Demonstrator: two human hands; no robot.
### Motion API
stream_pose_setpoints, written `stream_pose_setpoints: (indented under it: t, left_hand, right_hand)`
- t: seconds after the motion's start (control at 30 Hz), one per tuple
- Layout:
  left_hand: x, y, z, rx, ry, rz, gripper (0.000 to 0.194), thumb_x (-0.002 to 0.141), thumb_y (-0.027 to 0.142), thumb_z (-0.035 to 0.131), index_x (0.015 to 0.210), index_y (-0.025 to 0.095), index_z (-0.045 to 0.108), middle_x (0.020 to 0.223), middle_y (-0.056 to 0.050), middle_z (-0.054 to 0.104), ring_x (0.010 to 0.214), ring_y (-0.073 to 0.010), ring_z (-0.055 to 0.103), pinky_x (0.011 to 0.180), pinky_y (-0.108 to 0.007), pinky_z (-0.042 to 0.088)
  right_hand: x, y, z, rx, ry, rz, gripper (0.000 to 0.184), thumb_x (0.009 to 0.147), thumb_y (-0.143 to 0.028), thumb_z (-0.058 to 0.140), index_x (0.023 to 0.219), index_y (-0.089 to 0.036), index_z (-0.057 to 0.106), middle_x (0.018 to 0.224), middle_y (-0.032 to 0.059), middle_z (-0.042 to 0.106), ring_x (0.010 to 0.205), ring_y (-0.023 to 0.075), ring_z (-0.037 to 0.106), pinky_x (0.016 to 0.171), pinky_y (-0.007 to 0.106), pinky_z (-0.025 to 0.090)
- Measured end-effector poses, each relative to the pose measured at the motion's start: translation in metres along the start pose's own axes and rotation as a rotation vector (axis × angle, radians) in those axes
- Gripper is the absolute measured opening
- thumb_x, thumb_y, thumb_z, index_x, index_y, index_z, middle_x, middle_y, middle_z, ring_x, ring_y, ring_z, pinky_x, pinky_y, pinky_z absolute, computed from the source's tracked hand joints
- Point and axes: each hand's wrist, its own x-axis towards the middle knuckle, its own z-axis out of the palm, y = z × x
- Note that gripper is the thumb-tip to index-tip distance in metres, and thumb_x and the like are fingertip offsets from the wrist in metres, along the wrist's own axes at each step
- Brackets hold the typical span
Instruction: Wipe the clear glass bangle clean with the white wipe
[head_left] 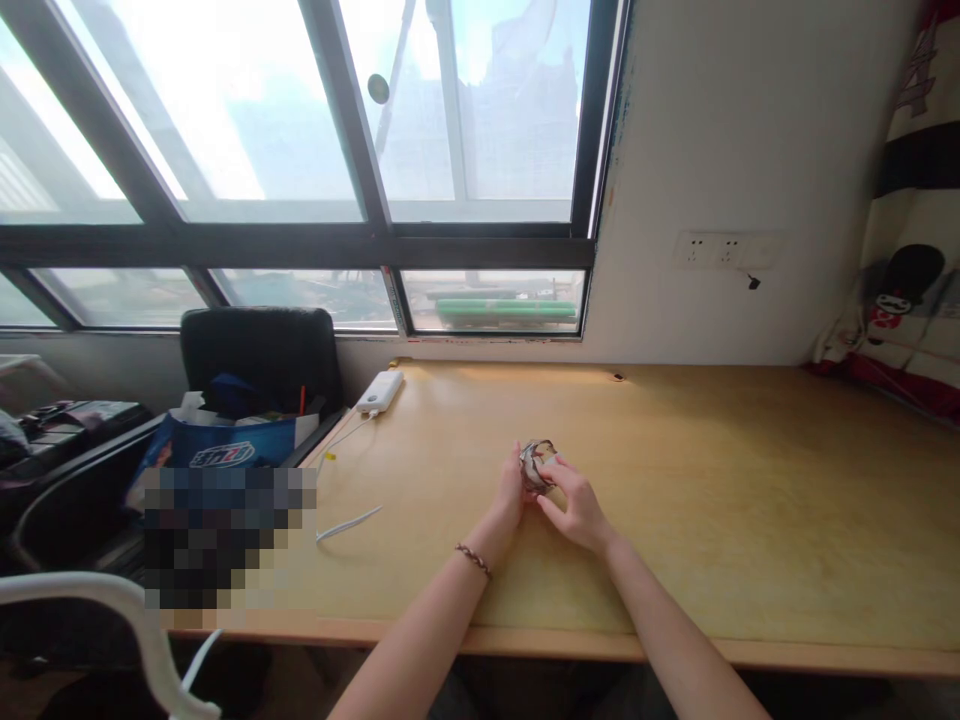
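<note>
Over the middle of the wooden table (pixel 735 520), a small rounded bundle with whitish-grey and dark brown bands (pixel 537 462) is held between my two hands. Its exact kind is too small to make out. My left hand (pixel 511 488) is curled round its left side, with a braided bracelet (pixel 474 560) on that wrist. From the right, my right hand (pixel 576 505) grips it, the index finger lying over its front and the thumb below. Part of the bundle is hidden behind the fingers.
A white power bank (pixel 380 392) with a white cable (pixel 349 524) lies along the table's left edge. Beyond that edge stand a black chair (pixel 259 350) and a blue bag (pixel 225 445). Wall sockets (pixel 709 250) and a patterned curtain (pixel 911 260) are on the right.
</note>
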Motion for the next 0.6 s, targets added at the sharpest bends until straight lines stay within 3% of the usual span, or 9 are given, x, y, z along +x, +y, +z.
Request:
stream_pose_setpoints:
  t: [0.1, 0.23, 0.33, 0.4, 0.5, 0.6]
  left_hand:
    - [-0.001, 0.001, 0.001, -0.023, -0.028, -0.037, 0.046, 0.074, 0.054, 0.041, 0.08, 0.012, 0.058, 0.058, -0.004, 0.06, 0.044, -0.0119, 0.052, 0.04, -0.02, 0.035]
    - [-0.005, 0.004, 0.006, -0.048, -0.041, -0.125, 0.046, 0.073, 0.055, 0.039, 0.079, 0.012, 0.055, 0.054, -0.004, 0.057, 0.039, -0.0122, 0.049, 0.035, -0.02, 0.03]
    - [-0.009, 0.009, 0.007, -0.027, -0.054, -0.135, 0.05, 0.073, 0.057, 0.038, 0.085, 0.013, 0.056, 0.054, -0.006, 0.058, 0.041, -0.0141, 0.051, 0.034, -0.02, 0.029]
    - [-0.009, 0.014, 0.006, -0.031, -0.073, -0.117, 0.051, 0.073, 0.057, 0.036, 0.089, 0.012, 0.056, 0.058, -0.01, 0.06, 0.045, -0.016, 0.053, 0.035, -0.02, 0.03]
    - [-0.009, 0.019, 0.004, -0.079, -0.095, -0.069, 0.051, 0.074, 0.055, 0.036, 0.093, 0.012, 0.055, 0.069, -0.014, 0.063, 0.053, -0.0178, 0.057, 0.039, -0.021, 0.035]
    - [-0.008, 0.02, 0.003, -0.113, -0.091, -0.048, 0.049, 0.074, 0.053, 0.037, 0.094, 0.011, 0.054, 0.073, -0.013, 0.064, 0.057, -0.0178, 0.059, 0.043, -0.023, 0.039]
  right_hand:
    - [0.001, 0.0, 0.0, 0.082, 0.069, 0.049, 0.015, 0.068, -0.016, 0.052, 0.083, -0.018, 0.056, 0.083, 0.0047, 0.06, 0.085, 0.0193, 0.053, 0.092, 0.039, 0.031]
    - [0.0, 0.009, -0.002, 0.392, 0.211, 0.214, 0.008, 0.069, -0.018, 0.048, 0.074, -0.017, 0.054, 0.076, 0.0031, 0.058, 0.079, 0.0178, 0.054, 0.076, 0.031, 0.041]
    - [-0.002, 0.02, -0.004, 0.653, 0.387, 0.368, 0.007, 0.068, -0.021, 0.047, 0.069, -0.017, 0.052, 0.066, 0.0006, 0.055, 0.064, 0.0141, 0.052, 0.06, 0.024, 0.041]
    - [-0.003, 0.023, -0.005, 0.736, 0.48, 0.473, 0.009, 0.069, -0.026, 0.047, 0.069, -0.017, 0.05, 0.055, -0.0026, 0.048, 0.048, 0.0103, 0.044, 0.046, 0.021, 0.035]
    - [-0.003, 0.017, -0.004, 0.607, 0.476, 0.525, 0.019, 0.072, -0.033, 0.048, 0.083, -0.017, 0.054, 0.048, -0.0066, 0.038, 0.038, 0.0077, 0.031, 0.038, 0.019, 0.025]
    - [-0.002, 0.005, -0.002, 0.322, 0.319, 0.418, 0.036, 0.072, -0.035, 0.052, 0.105, -0.019, 0.053, 0.046, -0.0075, 0.036, 0.04, 0.0083, 0.033, 0.041, 0.019, 0.027]
